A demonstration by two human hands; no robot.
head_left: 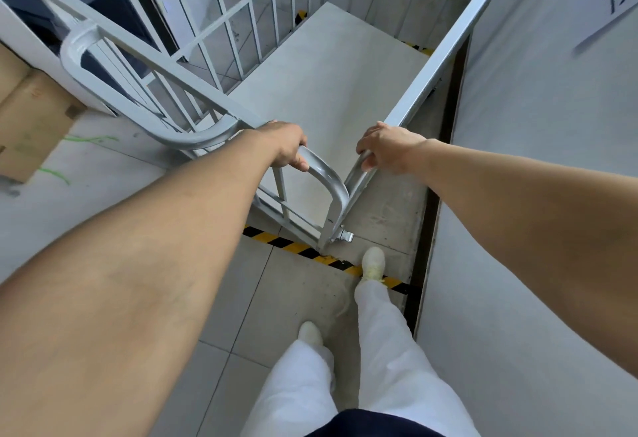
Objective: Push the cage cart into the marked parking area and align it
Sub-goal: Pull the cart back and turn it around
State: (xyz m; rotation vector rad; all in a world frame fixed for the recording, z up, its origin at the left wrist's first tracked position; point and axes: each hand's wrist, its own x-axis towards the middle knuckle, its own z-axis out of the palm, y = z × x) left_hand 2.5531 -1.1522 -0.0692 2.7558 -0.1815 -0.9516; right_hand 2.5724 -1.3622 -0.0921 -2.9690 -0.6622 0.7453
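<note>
The silver cage cart [331,77] stands in front of me, its grey floor bare and its barred sides rising left and far. My left hand [284,148] is closed on the curved push handle [324,177] at the near left corner. My right hand [388,150] grips the cart's right top rail [445,43] at its near end. Yellow-and-black marking tape [293,246] runs across the tiled floor under the cart's near corner, and more tape [301,17] shows beyond the far bars.
A pale wall [538,160] runs close along the cart's right side, with a dark gap at its base. Cardboard boxes [31,115] sit at the left. My white-trousered legs and pale shoes [374,262] stand behind the cart, one shoe on the tape.
</note>
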